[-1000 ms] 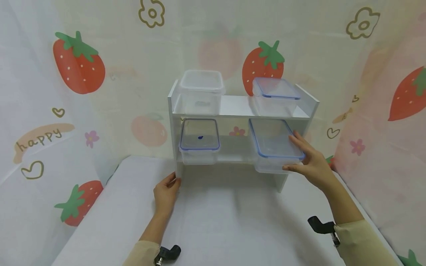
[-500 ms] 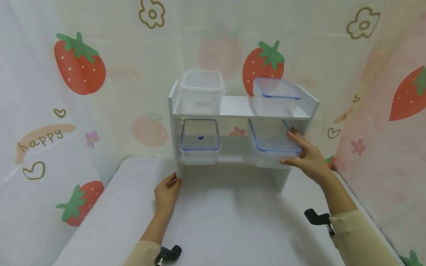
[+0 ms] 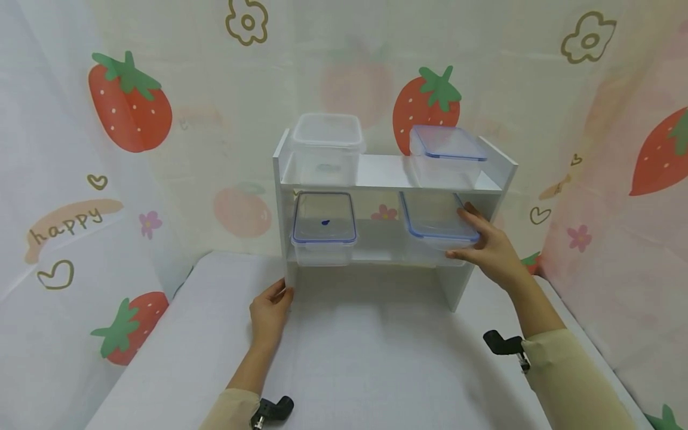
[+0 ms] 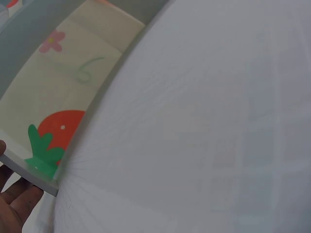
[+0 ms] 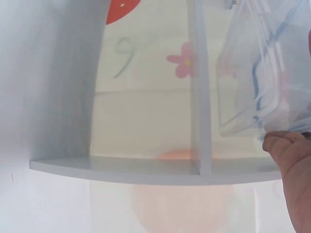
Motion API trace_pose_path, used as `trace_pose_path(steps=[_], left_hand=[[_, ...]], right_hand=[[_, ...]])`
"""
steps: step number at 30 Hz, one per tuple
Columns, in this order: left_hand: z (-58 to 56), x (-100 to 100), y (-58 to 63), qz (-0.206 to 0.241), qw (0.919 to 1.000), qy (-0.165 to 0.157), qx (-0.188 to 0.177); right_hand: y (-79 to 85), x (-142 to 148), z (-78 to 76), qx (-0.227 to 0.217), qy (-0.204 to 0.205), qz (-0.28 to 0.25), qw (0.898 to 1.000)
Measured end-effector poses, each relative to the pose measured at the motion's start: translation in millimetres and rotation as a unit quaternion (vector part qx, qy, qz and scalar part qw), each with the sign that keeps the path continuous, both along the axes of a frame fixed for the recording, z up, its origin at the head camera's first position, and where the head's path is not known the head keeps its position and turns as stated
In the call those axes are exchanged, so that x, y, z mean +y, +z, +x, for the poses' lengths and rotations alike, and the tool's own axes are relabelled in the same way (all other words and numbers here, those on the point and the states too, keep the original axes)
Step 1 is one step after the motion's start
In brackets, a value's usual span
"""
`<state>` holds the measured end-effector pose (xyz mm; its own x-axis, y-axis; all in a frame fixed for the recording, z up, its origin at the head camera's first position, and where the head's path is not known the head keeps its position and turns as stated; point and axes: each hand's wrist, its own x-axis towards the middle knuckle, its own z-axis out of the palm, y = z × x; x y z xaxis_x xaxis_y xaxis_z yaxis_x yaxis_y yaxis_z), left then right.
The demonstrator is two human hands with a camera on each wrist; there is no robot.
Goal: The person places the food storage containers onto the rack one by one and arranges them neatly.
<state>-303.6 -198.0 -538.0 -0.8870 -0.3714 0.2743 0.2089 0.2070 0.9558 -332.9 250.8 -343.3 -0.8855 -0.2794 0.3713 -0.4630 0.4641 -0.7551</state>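
Observation:
A clear plastic food container (image 3: pixel 436 218) with a blue-rimmed lid sits on the right of the middle board of a white two-tier shelf (image 3: pixel 383 170). My right hand (image 3: pixel 493 252) grips its right side, thumb at the front and fingers along the edge. In the right wrist view the same container (image 5: pixel 243 102) shows beside the fingers. My left hand (image 3: pixel 270 313) holds the lower left leg of the shelf. In the left wrist view, the fingers (image 4: pixel 23 201) lie around the edge of that side panel (image 4: pixel 35 178).
On the middle board's left stands another blue-lidded container (image 3: pixel 323 230) with a small blue mark. The top board bears a white-lidded container (image 3: pixel 326 149) and a blue-lidded one (image 3: pixel 448 158). The shelf stands on a white-covered table (image 3: pixel 376 358) before a strawberry-print curtain (image 3: pixel 344 60).
My right hand has pushed the right-hand container back and slightly left, deeper onto the middle board. The left hand has stayed on the shelf leg.

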Motion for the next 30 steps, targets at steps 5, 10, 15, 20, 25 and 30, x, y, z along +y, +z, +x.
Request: trace_pose_path(steps=[5, 10, 15, 20, 25, 30], left_hand=[[-0.7, 0.5, 0.2, -0.003, 1.0, 0.004, -0.002], [0.0, 1.0, 1.3, -0.001, 1.0, 0.006, -0.004], [0.0, 1.1, 0.5, -0.004, 0.9999, 0.006, -0.009], [0.4, 1.2, 0.3, -0.001, 0.9999, 0.01, -0.01], [-0.4, 1.0, 0.0, 0.0, 0.9999, 0.012, -0.009], [-0.9, 0.8, 0.8, 0.003, 1.0, 0.007, -0.006]], right_hand=[[-1.9, -1.8, -4.5, -0.001, -0.007, 0.002, 1.0], [-4.6, -2.2, -9.6, -0.019, 0.002, -0.016, 1.0], [-7.9, -3.0, -13.2, -0.035, 0.003, -0.023, 0.999], [-10.1, -3.7, -14.2, -0.046, 0.002, -0.026, 0.999], [-11.7, -3.9, -15.1, -0.054, 0.012, -0.04, 0.998], [-15.1, -3.1, -17.6, -0.055, 0.009, -0.034, 0.998]])
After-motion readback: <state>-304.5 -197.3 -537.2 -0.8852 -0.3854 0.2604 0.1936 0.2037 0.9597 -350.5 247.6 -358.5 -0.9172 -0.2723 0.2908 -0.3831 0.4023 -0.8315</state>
